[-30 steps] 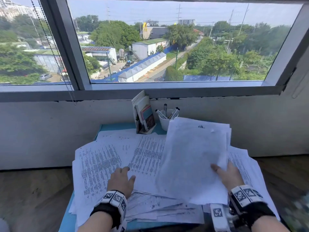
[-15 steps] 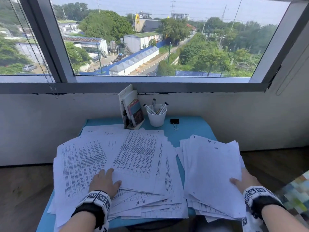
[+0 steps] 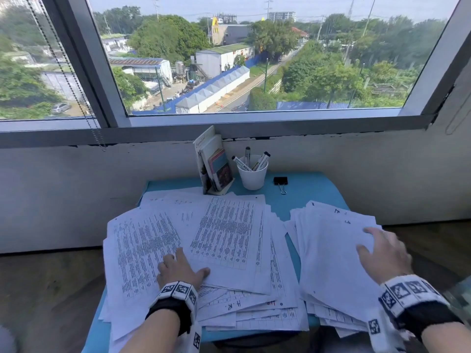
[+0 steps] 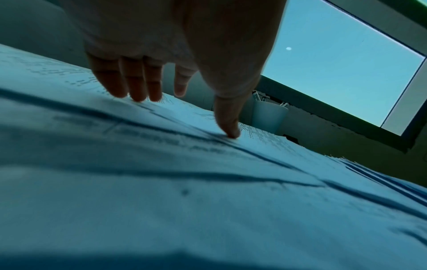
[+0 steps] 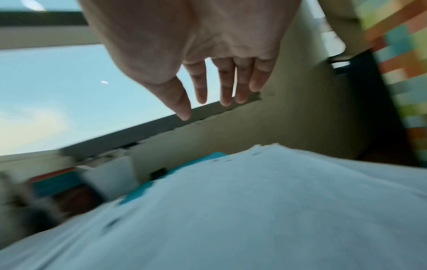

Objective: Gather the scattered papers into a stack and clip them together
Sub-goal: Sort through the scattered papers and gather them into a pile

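Note:
Printed sheets lie fanned in a loose left pile (image 3: pixel 224 240) on the blue table (image 3: pixel 313 192). My left hand (image 3: pixel 178 268) rests flat on that pile, fingertips (image 4: pixel 138 96) and thumb touching paper. A second pile of face-down sheets (image 3: pixel 328 253) sits at the right, overhanging the table's front edge. My right hand (image 3: pixel 382 250) hovers over this pile's right side with fingers (image 5: pixel 226 98) straight and spread, holding nothing. A black binder clip (image 3: pixel 280 181) lies at the back of the table, beyond both hands.
A white cup of markers (image 3: pixel 252 174) and a small stand of booklets (image 3: pixel 215 164) are at the back by the wall under the window. Bare blue table shows between the two piles and around the clip. Wooden floor lies either side.
My right hand carried a sheaf of sheets to the right, laid it down as a separate pile and let go, now hovering above it. The clip came into view. The left hand stayed on its pile.

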The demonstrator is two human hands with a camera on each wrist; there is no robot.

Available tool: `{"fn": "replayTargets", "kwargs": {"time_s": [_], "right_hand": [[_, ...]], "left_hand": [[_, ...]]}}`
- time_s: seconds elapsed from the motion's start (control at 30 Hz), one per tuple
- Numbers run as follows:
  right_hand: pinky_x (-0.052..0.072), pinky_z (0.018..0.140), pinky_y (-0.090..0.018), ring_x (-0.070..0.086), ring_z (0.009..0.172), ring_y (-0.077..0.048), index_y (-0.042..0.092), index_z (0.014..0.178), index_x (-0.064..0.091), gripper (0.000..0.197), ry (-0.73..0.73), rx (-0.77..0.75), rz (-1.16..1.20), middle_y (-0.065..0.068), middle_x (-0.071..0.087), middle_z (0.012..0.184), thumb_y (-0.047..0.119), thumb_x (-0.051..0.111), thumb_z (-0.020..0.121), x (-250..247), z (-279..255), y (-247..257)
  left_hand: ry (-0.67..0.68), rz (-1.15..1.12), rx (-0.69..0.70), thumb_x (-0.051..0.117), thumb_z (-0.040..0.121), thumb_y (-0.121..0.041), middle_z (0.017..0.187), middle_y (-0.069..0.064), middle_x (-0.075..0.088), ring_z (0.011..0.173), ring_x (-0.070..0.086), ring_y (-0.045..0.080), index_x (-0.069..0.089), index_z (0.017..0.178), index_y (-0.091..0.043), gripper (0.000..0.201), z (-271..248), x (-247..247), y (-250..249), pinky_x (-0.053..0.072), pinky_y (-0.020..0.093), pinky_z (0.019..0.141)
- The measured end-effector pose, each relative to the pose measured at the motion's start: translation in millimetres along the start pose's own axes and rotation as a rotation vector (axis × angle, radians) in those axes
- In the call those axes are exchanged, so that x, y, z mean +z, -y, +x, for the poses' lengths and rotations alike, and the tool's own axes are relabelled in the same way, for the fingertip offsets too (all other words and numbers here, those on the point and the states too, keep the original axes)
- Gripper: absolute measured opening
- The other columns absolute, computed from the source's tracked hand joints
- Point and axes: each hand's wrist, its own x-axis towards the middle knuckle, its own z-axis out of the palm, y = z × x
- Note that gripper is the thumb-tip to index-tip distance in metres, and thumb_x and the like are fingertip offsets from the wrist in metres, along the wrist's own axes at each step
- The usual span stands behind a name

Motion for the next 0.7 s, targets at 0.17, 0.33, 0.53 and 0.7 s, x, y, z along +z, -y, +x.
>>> {"fn": "replayTargets", "kwargs": {"time_s": [0.17,0.33,0.53,0.7], "right_hand": [[0.042,0.078,-0.016,0.055,0.09,-0.009,0.02,0.12,0.056,0.032,0.404,-0.346,0.304,0.001,0.059,0.109,0.018,0.058,0.088,37.2,-63.8,80.2],[0.041,0.082,-0.02,0.053,0.102,-0.012,0.022,0.138,0.039,0.053,0.684,-0.148,0.502,-0.001,0.053,0.126,0.026,0.057,0.089,87.9,-84.0,128.5],[0.04,0.085,-0.022,0.053,0.111,-0.018,0.018,0.146,0.025,0.067,0.635,-0.067,0.554,-0.007,0.05,0.132,0.019,0.059,0.087,110.3,-92.4,133.2],[0.04,0.084,-0.024,0.054,0.106,-0.017,0.016,0.143,0.029,0.066,0.638,-0.001,0.673,-0.003,0.053,0.124,0.016,0.062,0.086,117.9,-87.9,126.9]], "left_hand": [[-0.012,0.081,0.02,0.055,0.076,-0.068,0.146,0.011,0.027,0.133,0.029,0.031,0.013,0.147,-0.015,0.098,-3.1,3.0,-0.2,0.033,0.042,0.106],[0.009,0.032,-0.018,0.058,0.074,-0.067,0.152,0.01,0.02,0.138,0.023,0.031,0.008,0.149,-0.016,0.104,-3.6,3.7,2.7,0.029,0.043,0.11],[0.036,-0.038,-0.014,0.06,0.074,-0.064,0.148,0.007,0.028,0.135,0.028,0.029,0.014,0.148,-0.018,0.099,-0.9,-0.8,6.5,0.03,0.042,0.109],[-0.029,-0.383,-0.031,0.065,0.085,-0.032,0.123,0.009,0.058,0.109,0.055,0.028,0.042,0.133,-0.017,0.056,-0.7,-5.7,2.4,0.046,0.036,0.092]]}}
